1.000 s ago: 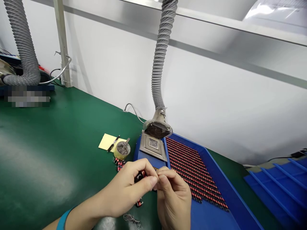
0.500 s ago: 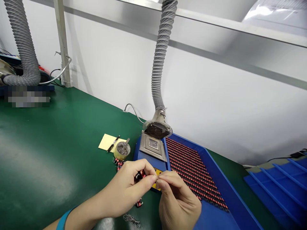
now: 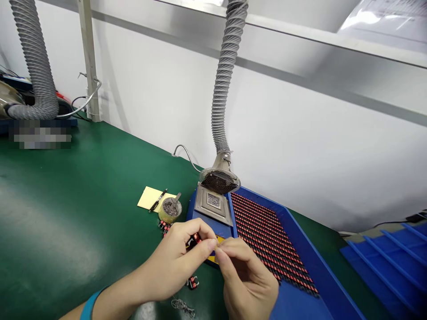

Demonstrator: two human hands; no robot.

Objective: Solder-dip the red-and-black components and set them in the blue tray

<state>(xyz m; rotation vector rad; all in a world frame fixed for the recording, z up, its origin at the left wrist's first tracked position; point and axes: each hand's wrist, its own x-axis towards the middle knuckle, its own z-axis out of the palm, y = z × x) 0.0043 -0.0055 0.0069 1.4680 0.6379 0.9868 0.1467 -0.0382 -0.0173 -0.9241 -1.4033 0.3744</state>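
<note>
My left hand (image 3: 182,258) and my right hand (image 3: 248,278) meet fingertip to fingertip in front of the blue solder pot (image 3: 208,229). Thumb and forefinger of each are pinched together, and whatever lies between them is too small or hidden to make out. Behind my left fingers, small red and black coils (image 3: 192,282) lie on the green table, partly covered by the hand. On the right, a blue tray (image 3: 296,300) holds rows of red and black coils (image 3: 271,235).
Over the pot's metal plate (image 3: 213,200) hangs a fume hood (image 3: 220,178) on a grey flexible duct (image 3: 223,84). Left of it stand a tub of grey scraps (image 3: 170,209), a pen (image 3: 158,200) and yellow paper (image 3: 146,198). Wire scraps (image 3: 183,306) lie near the front.
Both hands stay pinched together. The right thumb and fingertips have shifted slightly left and up against the left ones. The view has moved a little.
</note>
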